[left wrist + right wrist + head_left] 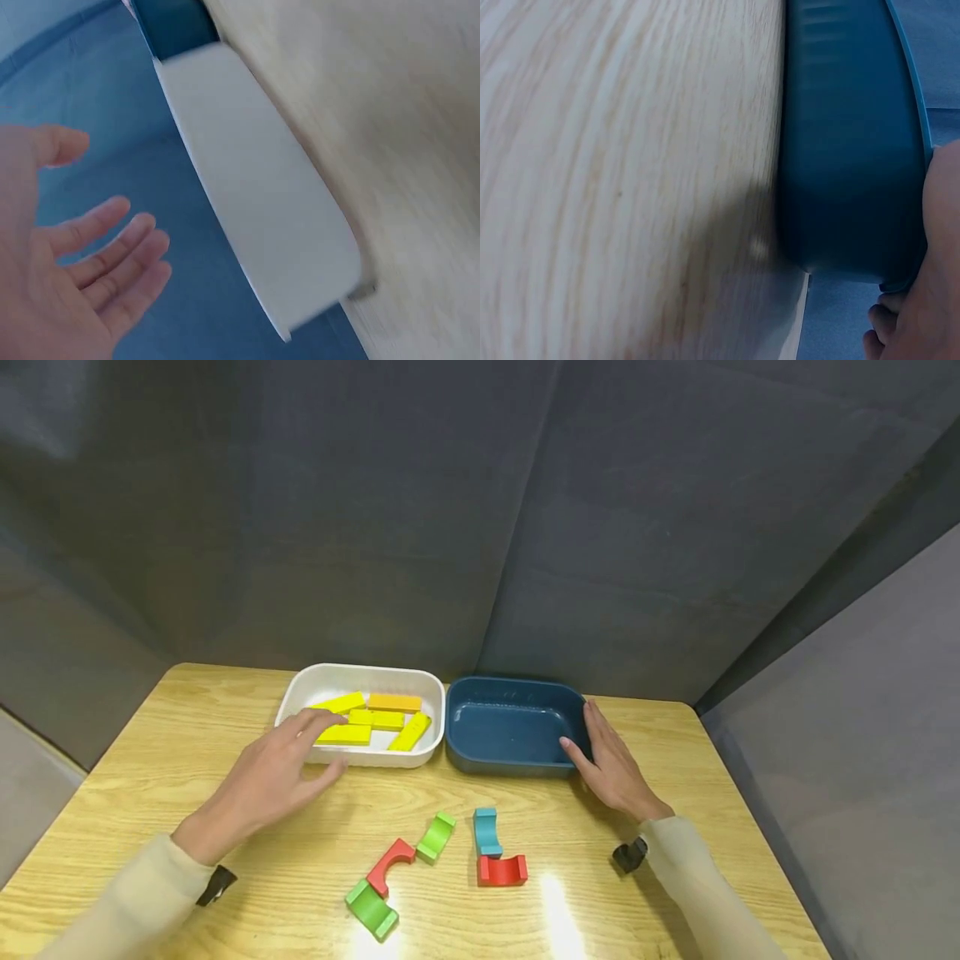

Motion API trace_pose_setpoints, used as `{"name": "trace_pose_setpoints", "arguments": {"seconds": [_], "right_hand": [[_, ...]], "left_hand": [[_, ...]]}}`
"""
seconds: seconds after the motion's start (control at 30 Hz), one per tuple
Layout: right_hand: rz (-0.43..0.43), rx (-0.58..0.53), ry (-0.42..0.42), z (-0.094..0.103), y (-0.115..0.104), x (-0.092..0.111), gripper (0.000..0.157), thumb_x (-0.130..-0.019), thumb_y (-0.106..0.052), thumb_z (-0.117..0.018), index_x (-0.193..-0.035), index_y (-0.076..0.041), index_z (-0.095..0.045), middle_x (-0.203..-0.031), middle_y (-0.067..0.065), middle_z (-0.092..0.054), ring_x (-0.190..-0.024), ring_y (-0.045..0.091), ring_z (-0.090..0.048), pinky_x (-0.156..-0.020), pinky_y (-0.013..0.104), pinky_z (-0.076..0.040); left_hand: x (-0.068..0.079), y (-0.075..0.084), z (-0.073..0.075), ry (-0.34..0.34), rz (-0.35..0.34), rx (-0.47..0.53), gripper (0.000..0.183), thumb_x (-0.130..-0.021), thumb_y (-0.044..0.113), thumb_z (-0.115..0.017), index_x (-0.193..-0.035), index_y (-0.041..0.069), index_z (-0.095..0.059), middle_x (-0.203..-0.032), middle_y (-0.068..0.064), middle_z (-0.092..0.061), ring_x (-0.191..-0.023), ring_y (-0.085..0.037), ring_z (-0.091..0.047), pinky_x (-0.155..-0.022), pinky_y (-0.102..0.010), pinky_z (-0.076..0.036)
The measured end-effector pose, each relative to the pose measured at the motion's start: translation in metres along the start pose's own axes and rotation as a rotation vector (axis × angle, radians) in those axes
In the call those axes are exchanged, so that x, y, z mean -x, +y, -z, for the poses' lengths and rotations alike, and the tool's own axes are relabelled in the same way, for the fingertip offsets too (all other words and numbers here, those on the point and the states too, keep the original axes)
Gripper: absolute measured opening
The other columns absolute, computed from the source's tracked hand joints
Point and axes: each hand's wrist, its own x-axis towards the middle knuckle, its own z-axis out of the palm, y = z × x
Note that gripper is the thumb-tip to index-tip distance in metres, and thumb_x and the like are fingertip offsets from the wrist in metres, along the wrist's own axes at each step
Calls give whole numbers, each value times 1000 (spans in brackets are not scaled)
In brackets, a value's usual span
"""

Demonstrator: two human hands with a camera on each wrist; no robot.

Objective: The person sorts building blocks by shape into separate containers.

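In the head view, my left hand [281, 772] hovers over the left front of a white bin [431, 756], fingers spread and nothing held. Inside the bin lie several yellow blocks [411, 732] and an orange block [394, 703]. In the left wrist view, the fingers [112, 270] are loosely bent beside the bin's outer wall. My right hand [615, 772] grips the right end of a dark blue bin [517, 770], its thumb over the rim and its fingers along the outer side. The right wrist view shows the fingers [883, 324] partly hidden by the hand.
On the wooden table [300, 893], nearer me, lie two green curved blocks, one upper [437, 837] and one lower [372, 910]. Two red curved blocks, one left [390, 864] and one right [502, 871], and a blue curved block [486, 832] lie among them. Dark curtain [375, 527] stands behind.
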Motion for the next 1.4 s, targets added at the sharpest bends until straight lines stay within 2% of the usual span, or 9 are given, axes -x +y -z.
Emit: {"name": "trace_pose_setpoints", "arguments": {"seconds": [0.23,0.37,0.5,0.6,0.7,0.87,1.1,1.27,1.4], "right_hand": [[-9,9,-1,0,0,-1,87,-113,-55,-43,-172,-4,-3,-181,11,2,-165,40,-9,-129,66,-15],[-8,7,-7,1,-1,0,87,-113,-54,-43,-172,-3,-4,-181,11,2,-165,41,-9,-129,66,-15],[-7,1,-15,4,-1,0,87,-114,-54,-43,-172,-4,-3,-181,11,2,-165,41,-9,-129,66,-14],[-6,8,-19,4,-2,0,87,-114,-54,-43,-172,-3,-3,-181,12,2,-165,43,-10,-130,66,-14],[-7,18,-21,4,-2,0,87,-114,-54,-43,-172,-3,-3,-181,13,1,-164,43,-11,-130,66,-14],[-9,18,-26,4,-3,0,87,-114,-53,-43,-172,-2,-3,-180,14,1,-165,42,-9,-129,66,-15],[-9,11,-26,4,-3,0,87,-114,-53,-43,-172,-3,-2,-180,14,2,-164,44,-10,-130,65,-14],[-15,4,-29,3,-3,1,87,-114,-54,-43,-172,-4,-2,-181,13,2,-165,43,-9,-130,65,-13],[-16,0,-25,3,-3,1,87,-114,-54,-43,-172,-4,-3,-181,13,2,-165,42,-9,-129,66,-13]], "left_hand": [[18,27,-6,-20,-221,79,43,-89,35,-86,-128,21,-73,-128,7,-68,-108,-15,-70,-83,-40,-64],[27,37,-9,-99,-337,193,41,-88,26,-88,-125,27,-72,-126,15,-65,-108,-6,-66,-88,-33,-63],[35,46,-11,-188,-408,326,42,-91,23,-87,-129,31,-72,-128,17,-63,-113,-4,-64,-94,-31,-60],[40,52,-13,-238,-438,382,45,-93,24,-86,-135,34,-70,-130,18,-63,-114,-3,-64,-94,-30,-60],[44,58,-14,-302,-446,384,47,-94,27,-85,-137,35,-69,-132,19,-62,-113,-2,-63,-92,-29,-59],[52,63,-17,-410,-456,323,42,-95,29,-83,-135,34,-71,-131,20,-62,-111,-1,-60,-92,-27,-58],[63,66,-24,-490,-490,294,47,-93,21,-83,-136,35,-71,-129,18,-58,-106,-1,-56,-89,-21,-54],[68,67,-30,-492,-565,234,47,-94,17,-82,-136,34,-70,-130,15,-60,-110,-2,-57,-89,-19,-54],[69,67,-34,-458,-622,176,42,-97,14,-80,-134,33,-72,-129,14,-62,-112,-3,-58,-88,-17,-54]]}}
